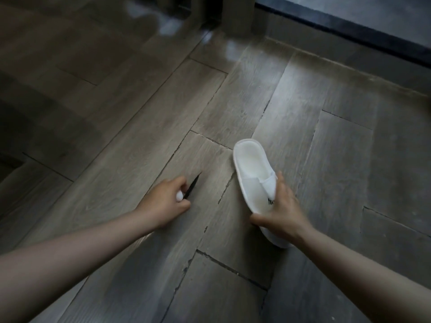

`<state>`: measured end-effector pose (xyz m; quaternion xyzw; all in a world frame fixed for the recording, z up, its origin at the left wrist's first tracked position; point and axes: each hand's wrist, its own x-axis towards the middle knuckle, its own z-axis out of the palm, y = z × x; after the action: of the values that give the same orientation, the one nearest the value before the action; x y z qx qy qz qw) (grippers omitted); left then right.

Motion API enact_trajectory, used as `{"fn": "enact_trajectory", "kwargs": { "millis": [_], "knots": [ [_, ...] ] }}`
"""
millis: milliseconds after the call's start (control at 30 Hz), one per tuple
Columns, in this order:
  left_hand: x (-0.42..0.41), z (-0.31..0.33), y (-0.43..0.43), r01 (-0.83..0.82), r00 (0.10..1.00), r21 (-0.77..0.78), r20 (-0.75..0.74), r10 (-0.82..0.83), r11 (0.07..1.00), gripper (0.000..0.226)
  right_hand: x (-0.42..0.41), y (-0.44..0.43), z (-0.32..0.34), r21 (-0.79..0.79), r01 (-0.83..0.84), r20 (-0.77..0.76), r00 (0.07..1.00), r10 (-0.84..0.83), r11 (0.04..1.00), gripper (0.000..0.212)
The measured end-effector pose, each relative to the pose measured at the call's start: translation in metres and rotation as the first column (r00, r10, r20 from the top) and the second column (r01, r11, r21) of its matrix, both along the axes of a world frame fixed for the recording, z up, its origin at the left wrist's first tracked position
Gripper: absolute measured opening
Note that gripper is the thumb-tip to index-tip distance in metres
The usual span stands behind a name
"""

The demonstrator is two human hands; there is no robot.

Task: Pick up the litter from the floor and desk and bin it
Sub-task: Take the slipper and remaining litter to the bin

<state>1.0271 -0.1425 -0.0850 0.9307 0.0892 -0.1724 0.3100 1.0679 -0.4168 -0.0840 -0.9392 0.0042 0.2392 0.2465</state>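
Spreading across the whole view, a floor [116, 113] of grey-brown wood-look planks, laid in staggered and angled rows with dark, chipped joints, catches a pale glare in its upper middle. A dark band [349, 26] runs along the foot of a grey wall at the top right, and a brown upright post [235, 17] stands on the planks at the top centre; what it belongs to cannot be told. Two bare forearms reach in from the bottom corners, well apart. A white slipper [251, 173] is held right of centre, its open heel end pointing away and its toe end partly hidden under the right hand [282, 210], whose fingers and thumb wrap round the upper; small dark print shows beside the fingers. Whether the slipper is clear of the floor cannot be told. Left of it, low over the planks, the left hand [165, 201] is curled, knuckles up, pinching a thin black pointed piece [192, 186] that sticks out toward the slipper without touching it, and it holds a small white wad [179, 196] in the same grasp. What the black piece and the wad are cannot be made out
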Motion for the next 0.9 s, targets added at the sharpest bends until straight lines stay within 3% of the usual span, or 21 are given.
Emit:
{"fn": "enact_trajectory", "kwargs": {
  "millis": [100,200,267,433,733,900],
  "knots": [
    [-0.016,0.029,-0.007,-0.097,0.994,-0.096,-0.055,0.092,0.991,0.017,-0.009,-0.004,0.031,0.114,0.092,-0.088,0.993,-0.082,0.989,0.123],
    [-0.038,0.072,-0.017,-0.217,0.974,-0.201,-0.111,0.198,0.955,0.015,-0.036,-0.006,0.084,0.224,0.254,-0.157,0.962,-0.222,0.941,0.081],
    [-0.052,0.113,-0.024,-0.257,0.962,-0.216,-0.153,0.227,0.942,0.016,-0.056,-0.007,0.129,0.247,0.337,-0.199,0.935,-0.293,0.909,0.069],
    [-0.058,0.245,-0.043,-0.258,0.959,-0.206,-0.171,0.225,0.944,0.017,-0.076,-0.009,0.26,0.261,0.5,-0.299,0.855,-0.423,0.826,0.071],
    [-0.037,0.554,-0.117,-0.159,0.976,-0.258,-0.187,0.112,0.953,0.015,-0.097,-0.055,0.571,0.282,0.696,-0.25,0.717,-0.65,0.66,0.035],
    [-0.056,0.696,-0.162,-0.093,0.985,-0.403,-0.17,0.026,0.91,0.017,-0.14,-0.084,0.715,0.332,0.763,-0.238,0.637,-0.733,0.555,0.042]
  ]
}}
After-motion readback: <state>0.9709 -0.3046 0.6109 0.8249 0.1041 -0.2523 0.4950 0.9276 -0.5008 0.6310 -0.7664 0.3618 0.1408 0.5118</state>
